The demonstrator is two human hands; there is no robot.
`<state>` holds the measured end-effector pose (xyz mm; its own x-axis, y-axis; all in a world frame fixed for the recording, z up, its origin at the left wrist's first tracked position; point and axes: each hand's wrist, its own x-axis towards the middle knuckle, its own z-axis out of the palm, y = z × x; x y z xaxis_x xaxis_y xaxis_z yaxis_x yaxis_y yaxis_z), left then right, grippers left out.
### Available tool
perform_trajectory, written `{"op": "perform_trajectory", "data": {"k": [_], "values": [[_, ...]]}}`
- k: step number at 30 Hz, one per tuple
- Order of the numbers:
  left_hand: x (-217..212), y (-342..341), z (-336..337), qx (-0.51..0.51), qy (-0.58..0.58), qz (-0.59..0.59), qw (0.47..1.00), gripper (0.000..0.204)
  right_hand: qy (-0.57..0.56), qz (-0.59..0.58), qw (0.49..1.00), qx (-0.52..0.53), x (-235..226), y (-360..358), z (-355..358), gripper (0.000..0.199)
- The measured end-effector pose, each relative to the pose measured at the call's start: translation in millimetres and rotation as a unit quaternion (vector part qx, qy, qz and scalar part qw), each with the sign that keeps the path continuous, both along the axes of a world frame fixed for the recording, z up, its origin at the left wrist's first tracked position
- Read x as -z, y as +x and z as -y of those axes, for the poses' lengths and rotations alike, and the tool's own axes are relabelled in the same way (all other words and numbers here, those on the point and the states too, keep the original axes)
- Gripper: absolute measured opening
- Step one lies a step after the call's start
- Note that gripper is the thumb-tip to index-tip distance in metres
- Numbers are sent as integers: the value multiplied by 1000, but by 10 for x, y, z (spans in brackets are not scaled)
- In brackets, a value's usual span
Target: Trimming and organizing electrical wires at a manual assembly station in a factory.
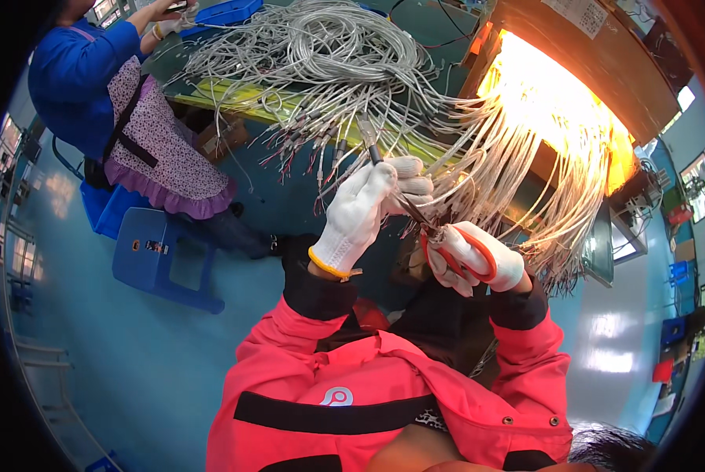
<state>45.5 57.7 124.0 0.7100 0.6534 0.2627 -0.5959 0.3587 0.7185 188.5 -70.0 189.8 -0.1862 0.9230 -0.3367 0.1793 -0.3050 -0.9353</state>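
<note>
My left hand (356, 208), in a white knit glove with a yellow-orange cuff edge, is closed around a cable (374, 149) that has a black sleeve. The cable's grey upper part rises above the fingers toward the heap. In my right hand (507, 267), also gloved in white, is a pair of scissors (490, 253) with red handles. Fingers pass through the handle loops. The dark blades point up and left, close to my left fingers. Whether they touch a wire there I cannot make out. Loose cable ends surround both hands.
A big heap of white-grey cables (344, 47) covers the bench ahead. More cables (517, 165) hang from a brightly lit box (627, 55) at right. A co-worker (93, 94) in blue with a floral apron works at left, beside a blue plastic stool (144, 248).
</note>
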Motion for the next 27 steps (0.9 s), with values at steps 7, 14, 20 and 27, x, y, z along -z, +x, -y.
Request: {"op": "perform_trajectory", "data": {"k": [7, 14, 20, 27], "values": [[-70, -12, 47, -33, 41, -51, 997, 37, -25, 14, 999, 18, -25, -23, 16, 57], [-40, 38, 91, -61, 23, -67, 996, 34, -48, 38, 995, 80, 54, -105, -14, 50], [-20, 31, 112, -71, -36, -59, 995, 33, -18, 145, 976, 163, 270, -290, -78, 50], [4, 4, 128, -32, -80, -32, 996, 31, 48, 295, 942, 151, 501, -209, -103, 55]]}}
